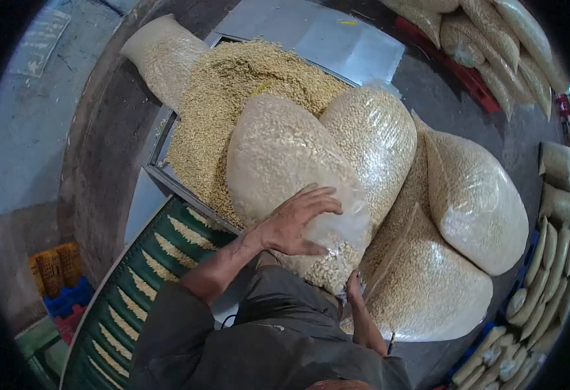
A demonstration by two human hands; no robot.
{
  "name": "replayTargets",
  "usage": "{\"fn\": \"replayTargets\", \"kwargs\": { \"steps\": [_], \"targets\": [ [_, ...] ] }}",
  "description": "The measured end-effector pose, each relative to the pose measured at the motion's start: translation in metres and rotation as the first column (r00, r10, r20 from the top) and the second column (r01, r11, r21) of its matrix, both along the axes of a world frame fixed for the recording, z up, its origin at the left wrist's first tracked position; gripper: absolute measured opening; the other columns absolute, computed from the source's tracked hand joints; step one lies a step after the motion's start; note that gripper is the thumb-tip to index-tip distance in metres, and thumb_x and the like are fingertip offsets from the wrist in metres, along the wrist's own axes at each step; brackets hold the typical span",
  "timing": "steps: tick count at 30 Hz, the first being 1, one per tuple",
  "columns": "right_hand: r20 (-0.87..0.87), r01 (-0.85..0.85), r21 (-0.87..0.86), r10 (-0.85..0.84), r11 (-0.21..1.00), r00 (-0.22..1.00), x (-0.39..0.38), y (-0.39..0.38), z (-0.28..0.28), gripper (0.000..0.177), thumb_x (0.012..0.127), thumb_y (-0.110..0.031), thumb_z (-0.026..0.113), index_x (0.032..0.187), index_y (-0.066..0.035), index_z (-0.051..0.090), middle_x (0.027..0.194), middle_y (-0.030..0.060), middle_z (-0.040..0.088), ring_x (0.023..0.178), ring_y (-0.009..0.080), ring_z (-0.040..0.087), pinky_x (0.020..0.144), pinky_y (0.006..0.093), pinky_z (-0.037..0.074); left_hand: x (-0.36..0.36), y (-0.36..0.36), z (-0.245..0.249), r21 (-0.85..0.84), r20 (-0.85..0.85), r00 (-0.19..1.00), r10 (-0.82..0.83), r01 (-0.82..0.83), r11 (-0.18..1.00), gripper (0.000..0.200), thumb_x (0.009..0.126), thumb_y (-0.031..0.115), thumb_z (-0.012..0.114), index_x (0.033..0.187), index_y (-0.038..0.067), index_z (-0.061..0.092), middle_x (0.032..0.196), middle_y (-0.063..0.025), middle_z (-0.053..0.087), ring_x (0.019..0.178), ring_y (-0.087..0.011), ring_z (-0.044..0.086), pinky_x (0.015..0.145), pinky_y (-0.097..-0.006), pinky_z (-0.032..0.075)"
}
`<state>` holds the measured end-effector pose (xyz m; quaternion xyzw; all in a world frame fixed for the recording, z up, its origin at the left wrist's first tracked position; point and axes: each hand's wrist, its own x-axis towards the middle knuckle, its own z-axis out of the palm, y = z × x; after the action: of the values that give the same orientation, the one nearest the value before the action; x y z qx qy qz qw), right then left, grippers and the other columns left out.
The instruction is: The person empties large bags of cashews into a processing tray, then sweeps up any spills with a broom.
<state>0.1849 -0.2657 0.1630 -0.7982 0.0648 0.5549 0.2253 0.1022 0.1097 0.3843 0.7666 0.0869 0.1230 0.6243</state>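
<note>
Head view: a clear bag point(285, 146) of pale pieces lies aslant, its far end on the loose heap point(213, 97) in the metal bin point(161, 172), its near end bunched close to the person's front. The left hand point(301, 221) is spread wide over the near part, palm down, thumb and fingers apart, pressing rather than clasping. The right hand point(355, 286) is at the bunched end; the bag partly hides its fingers, so I cannot tell how firmly they close. A second bag point(376, 143) stands just beside. The step in hand looks like steadying the bag at the bin; the next move seems to call for a sure hold on the bunched end, with the left palm bearing the weight
</note>
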Motion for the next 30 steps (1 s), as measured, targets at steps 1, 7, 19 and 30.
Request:
{"fn": "replayTargets", "kwargs": {
  "steps": [1,7,19,30],
  "targets": [
    [0.010,-0.025,-0.002,0.025,1.000,1.000,0.002,0.002,-0.006,0.082,0.095,-0.061,0.016,0.129,0.006,0.048,0.121,0.0269,0.057,0.116,0.0358,0.052,0.095,0.0400,0.039,0.000,0.005,0.004,0.251,-0.103,0.991,-0.087,0.111,0.962,0.082,0.068,0.054,0.070,0.128,0.004,0.046,0.130,-0.0190,0.047,0.131,-0.0370,0.035,0.111,-0.0517,0.019],
    [0.063,0.042,0.059,-0.046,0.997,0.997,-0.015,-0.014,0.000,0.075,0.095,-0.055,0.021,0.133,0.007,0.041,0.127,0.0247,0.051,0.115,0.0347,0.048,0.098,0.0392,0.036,0.028,0.019,-0.033,0.618,-0.276,0.932,-0.237,0.361,0.698,0.109,0.062,0.051,0.080,0.147,0.012,0.023,0.152,-0.0161,0.020,0.142,-0.0375,0.014,0.114,-0.0559,0.008],
    [0.043,-0.383,0.280,0.387,0.880,0.921,-0.025,0.038,0.107,0.070,0.097,-0.052,0.025,0.116,0.010,0.051,0.119,0.0336,0.051,0.112,0.0476,0.047,0.100,0.0429,0.035,-0.041,-0.022,-0.090,-0.643,-0.076,0.845,0.530,-0.447,0.621,0.035,0.090,0.032,0.047,0.094,0.001,0.063,0.089,-0.0073,0.064,0.085,-0.0153,0.060,0.078,-0.0301,0.047],
    [0.046,-0.350,0.325,0.354,0.879,0.934,-0.048,-0.052,0.073,0.053,0.093,-0.044,0.040,0.116,0.003,0.052,0.107,0.0311,0.056,0.098,0.0470,0.055,0.084,0.0464,0.044,-0.112,-0.110,0.001,0.022,-0.153,0.894,0.421,-0.423,0.906,0.055,0.084,0.057,0.042,0.070,0.004,0.049,0.064,-0.0016,0.048,0.061,-0.0139,0.046,0.054,-0.0306,0.035]
  ]
}}
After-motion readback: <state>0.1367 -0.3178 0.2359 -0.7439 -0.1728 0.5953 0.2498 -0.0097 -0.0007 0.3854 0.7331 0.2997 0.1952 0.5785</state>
